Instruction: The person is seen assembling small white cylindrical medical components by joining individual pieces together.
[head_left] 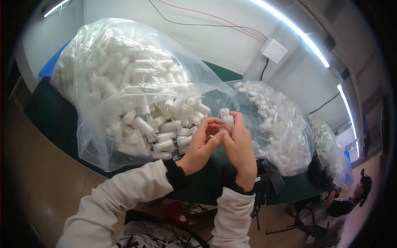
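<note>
I see a small white tube [227, 119] held up in front of me, its long axis close to upright, one end pointing up and slightly left, above the near edge of the table [49, 111]. My right hand [240, 149] is closed around its lower part, fingers curled, thumb side turned toward the other hand, wrist bent up from a white sleeve with a dark cuff. My left hand [202, 144] comes in from the lower left, palm facing right, its fingertips bent and pinching at the tube just below the top; I cannot tell whether a separate cap sits between those fingers. The two hands touch each other at the fingers.

Behind the left hand lies a big clear bag [124, 87], bulging, full of the same white tubes lying every way, its open mouth facing me. Just right of my hands is a second bag [277, 120] holding smaller white pieces. A third bag [331, 153] lies further right along the table. At the far right edge a person [355, 194] sits low beside the table.
</note>
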